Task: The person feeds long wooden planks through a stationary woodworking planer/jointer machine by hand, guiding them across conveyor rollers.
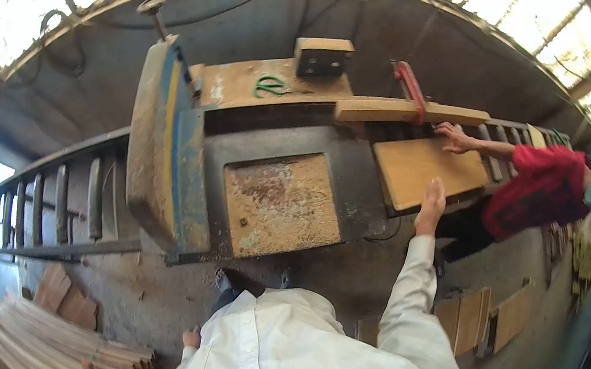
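Observation:
My right hand reaches forward with its fingers stretched out, right at the near edge of a flat wooden board. The board lies on the roller bed to the right of a dark machine table. A co-worker's hand is over the far edge of that board. Behind it runs a long wooden fence with a red clamp on it. My left hand hangs low at my side, small in view, its fingers mostly hidden.
A blue machine housing stands left of a sawdust-covered plate. Rollers extend left. A person in a red shirt stands at right. Stacked planks lie low left; more boards lie low right.

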Tool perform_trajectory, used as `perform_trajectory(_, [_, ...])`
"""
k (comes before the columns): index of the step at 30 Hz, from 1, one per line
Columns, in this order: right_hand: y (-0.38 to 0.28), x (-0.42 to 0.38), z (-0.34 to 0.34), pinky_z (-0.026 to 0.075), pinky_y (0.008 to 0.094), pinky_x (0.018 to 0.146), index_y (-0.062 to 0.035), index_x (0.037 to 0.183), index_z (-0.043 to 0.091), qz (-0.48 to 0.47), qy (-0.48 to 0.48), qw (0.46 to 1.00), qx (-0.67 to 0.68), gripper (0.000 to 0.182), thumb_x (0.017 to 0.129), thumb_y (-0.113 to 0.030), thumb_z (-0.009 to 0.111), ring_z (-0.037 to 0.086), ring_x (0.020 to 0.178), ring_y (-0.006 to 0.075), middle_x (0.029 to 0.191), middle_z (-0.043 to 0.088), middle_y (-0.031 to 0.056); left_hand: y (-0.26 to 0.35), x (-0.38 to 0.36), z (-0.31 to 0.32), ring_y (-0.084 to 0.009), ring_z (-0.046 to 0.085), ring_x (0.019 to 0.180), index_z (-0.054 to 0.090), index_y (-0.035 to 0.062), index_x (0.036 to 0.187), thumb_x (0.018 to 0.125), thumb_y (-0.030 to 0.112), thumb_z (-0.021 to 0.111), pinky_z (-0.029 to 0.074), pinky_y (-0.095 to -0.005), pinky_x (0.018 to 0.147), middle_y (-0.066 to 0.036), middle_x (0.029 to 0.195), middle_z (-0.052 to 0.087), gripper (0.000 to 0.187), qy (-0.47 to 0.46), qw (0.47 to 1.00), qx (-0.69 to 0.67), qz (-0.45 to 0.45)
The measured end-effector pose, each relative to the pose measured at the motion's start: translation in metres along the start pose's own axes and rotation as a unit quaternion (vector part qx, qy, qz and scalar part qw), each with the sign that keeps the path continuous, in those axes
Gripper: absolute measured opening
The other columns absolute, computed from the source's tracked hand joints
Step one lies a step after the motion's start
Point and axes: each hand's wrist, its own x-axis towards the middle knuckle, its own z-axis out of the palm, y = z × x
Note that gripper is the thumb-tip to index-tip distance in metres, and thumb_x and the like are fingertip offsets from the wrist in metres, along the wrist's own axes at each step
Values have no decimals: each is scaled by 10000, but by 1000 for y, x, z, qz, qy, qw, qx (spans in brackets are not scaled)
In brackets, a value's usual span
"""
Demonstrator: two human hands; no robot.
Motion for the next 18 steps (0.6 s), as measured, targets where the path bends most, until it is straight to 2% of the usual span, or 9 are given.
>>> perform_trajectory(2, [-1, -45, 26, 400, 406, 1104, 55, 1413, 414, 46, -134, 985, 98, 513, 1044, -297, 471, 510, 1300, 300, 1429, 480, 190, 12, -13, -24, -437, 642, 973, 725, 1, 964, 904, 369, 571, 489, -518, 833, -275, 1057, 672, 403, -45, 997, 44, 38])
perform_trajectory(3, [-19, -73, 49, 429, 430, 1081, 51, 1407, 423, 87, -184, 976, 81, 503, 1046, -297, 462, 552, 1255, 312, 1381, 525, 202, 21, -22, -21, -431, 637, 1002, 721, 13, 1025, 902, 384, 581, 484, -520, 847, -266, 1103, 666, 415, 7, 991, -111, -74])
perform_trajectory(6, [-16, -157, 99, 487, 374, 981, -49, 1269, 566, 201, -373, 906, 17, 434, 1019, -399, 503, 619, 1113, 233, 1202, 636, 100, 96, -63, -72, -411, 657, 972, 688, 3, 983, 887, 449, 582, 493, -495, 850, -236, 1006, 693, 468, 66, 955, -245, -156])
perform_trajectory(7, [9, -179, 106, 519, 378, 928, -56, 1227, 590, 171, -488, 856, 16, 418, 1011, -406, 523, 634, 1060, 220, 1155, 646, 87, 70, -56, -38, -415, 653, 972, 672, 5, 926, 887, 430, 563, 496, -500, 847, -224, 984, 693, 441, 74, 956, -238, -156])
perform_trajectory(10, [23, -277, 130, 562, 379, 837, -26, 1200, 602, 335, -630, 701, -19, 386, 998, -353, 566, 682, 966, 233, 1082, 691, 116, 90, -103, -45, -404, 645, 1014, 723, 38, 999, 869, 358, 578, 499, -471, 896, -228, 1048, 688, 375, 107, 954, -202, -191])
perform_trajectory(13, [45, -342, 135, 550, 313, 815, 34, 1180, 613, 279, -798, 526, -94, 342, 960, -228, 610, 689, 944, 210, 1057, 704, 137, 93, -142, -25, -389, 645, 1039, 731, 50, 1017, 862, 340, 600, 498, -457, 916, -217, 1060, 693, 354, 121, 933, -245, -236])
perform_trajectory(14, [95, -351, 129, 534, 302, 809, 46, 1163, 632, 118, -842, 496, -176, 355, 935, -226, 638, 688, 939, 194, 1030, 708, 147, 90, -153, -19, -385, 645, 1045, 732, 52, 1019, 861, 335, 605, 498, -454, 919, -212, 1061, 695, 349, 119, 930, -248, -245])
perform_trajectory(15, [90, -361, 126, 526, 300, 781, 41, 1156, 649, -23, -853, 490, -178, 360, 919, -229, 656, 682, 872, 183, 990, 706, 147, 82, -170, -15, -376, 648, 1048, 735, 60, 1019, 862, 353, 603, 501, -451, 919, -206, 1068, 696, 358, 106, 918, -278, -262])
perform_trajectory(18, [148, -363, 114, 522, 342, 795, 40, 1153, 654, -57, -852, 461, -242, 376, 913, -249, 662, 673, 878, 217, 1024, 705, 156, 60, -223, 15, -358, 675, 985, 752, 59, 945, 855, 382, 560, 514, -449, 904, -169, 978, 725, 386, 122, 899, -268, -324])
